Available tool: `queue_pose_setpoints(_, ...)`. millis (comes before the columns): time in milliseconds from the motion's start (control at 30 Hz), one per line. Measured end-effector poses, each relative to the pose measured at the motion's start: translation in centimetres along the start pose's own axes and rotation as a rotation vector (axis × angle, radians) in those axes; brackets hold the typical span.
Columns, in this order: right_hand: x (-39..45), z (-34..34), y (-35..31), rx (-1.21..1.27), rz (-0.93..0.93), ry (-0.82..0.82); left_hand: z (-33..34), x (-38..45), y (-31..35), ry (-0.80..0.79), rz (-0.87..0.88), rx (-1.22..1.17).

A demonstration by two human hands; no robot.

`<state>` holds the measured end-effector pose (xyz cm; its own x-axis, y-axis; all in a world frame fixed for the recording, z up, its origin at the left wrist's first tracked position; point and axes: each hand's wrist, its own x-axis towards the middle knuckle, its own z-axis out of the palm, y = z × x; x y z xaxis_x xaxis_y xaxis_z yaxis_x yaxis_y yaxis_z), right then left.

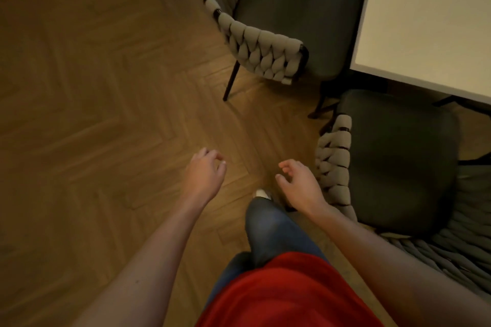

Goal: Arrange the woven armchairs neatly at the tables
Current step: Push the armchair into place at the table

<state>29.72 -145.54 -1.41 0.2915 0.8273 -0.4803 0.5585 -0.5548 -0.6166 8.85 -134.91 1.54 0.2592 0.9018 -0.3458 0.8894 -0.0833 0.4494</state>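
Two grey woven armchairs with dark seat cushions stand at a white table [425, 34]. The far armchair [255, 45] sits at the table's left side, its seat partly under the edge. The near armchair [334, 167] stands at the table's front corner, its braided arm just right of my right hand [300, 186]. My left hand [207, 172] hovers over the floor to the left. Both hands hang with loosely curled fingers and hold nothing. Neither hand touches a chair.
Herringbone wood floor [106, 114] stretches to the left and ahead. My leg in blue jeans and a light shoe tip [263, 194] are below the hands. Dark chair legs [231, 79] stick out onto the floor.
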Motion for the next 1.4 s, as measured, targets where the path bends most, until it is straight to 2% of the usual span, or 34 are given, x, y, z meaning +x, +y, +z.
queue_pose_setpoints(200, 7.8, 0.9, -6.1, -0.045, -0.018, -0.021, -4.9, 8.1, -4.3, -0.076, 0.041, 0.101)
queue_pose_setpoints(367, 15.4, 0.8, -13.2, -0.066, -0.045, -0.042, -11.6, 16.4, -6.9, -0.117, 0.057, 0.184)
queue_pose_setpoints(533, 22.3, -0.1, -20.0, -0.08, -0.113, 0.003, -17.3, 23.5, -8.3, -0.089, 0.1, 0.184)
queue_pose_setpoints(733, 29.6, -0.2, -26.7, -0.072, -0.084, 0.078, -23.1, 33.3, -10.6, -0.058, 0.183, 0.233)
queue_pose_setpoints(1000, 38.3, 0.8, -35.1, -0.086, 0.102, 0.257, -29.2, 48.1, -12.2, -0.186, 0.526, 0.326)
queue_pose_setpoints(1233, 45.4, -0.1, -40.3, -0.029, 0.263, 0.444, -32.8, 58.9, -6.4, -0.256, 0.933, 0.384)
queue_pose_setpoints(1400, 51.7, -1.3, -40.9, 0.059, 0.347, 0.512, -32.3, 66.9, -1.2, -0.39, 1.084, 0.559)
